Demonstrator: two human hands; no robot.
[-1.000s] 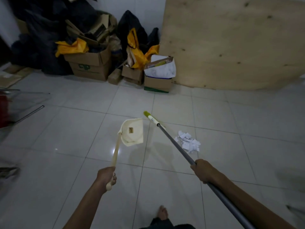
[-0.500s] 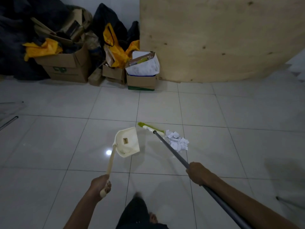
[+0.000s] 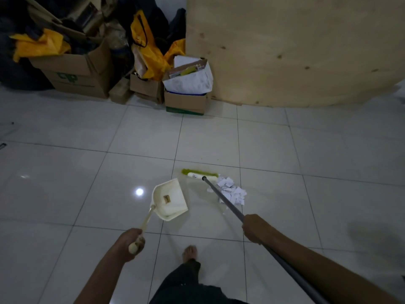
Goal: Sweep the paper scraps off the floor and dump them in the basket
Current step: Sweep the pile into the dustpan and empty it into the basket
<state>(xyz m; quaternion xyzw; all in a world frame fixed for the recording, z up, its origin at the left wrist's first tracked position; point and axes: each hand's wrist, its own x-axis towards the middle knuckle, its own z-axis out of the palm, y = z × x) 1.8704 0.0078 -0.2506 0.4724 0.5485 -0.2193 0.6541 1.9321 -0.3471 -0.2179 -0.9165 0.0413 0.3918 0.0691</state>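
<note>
A small heap of white paper scraps [image 3: 231, 191] lies on the white tiled floor, just right of the broom's grey pole. The broom head [image 3: 200, 174], green and white, rests on the floor at the far side of the heap. My right hand [image 3: 253, 228] grips the broom pole [image 3: 223, 197] partway down. My left hand [image 3: 131, 241] holds the end of the cream dustpan's long handle. The dustpan [image 3: 169, 199] hangs low over the floor left of the scraps, its scoop empty. No basket is in view.
Cardboard boxes [image 3: 76, 73] stuffed with yellow bags and papers stand against the back wall at the left. A large plywood sheet [image 3: 295, 49] leans against the wall at the right. My bare foot [image 3: 190, 252] is on the tiles between my arms.
I have stepped closer to the scraps. The broom head came down to the floor behind the heap and turned sideways. The dustpan dropped lower beside the heap.
</note>
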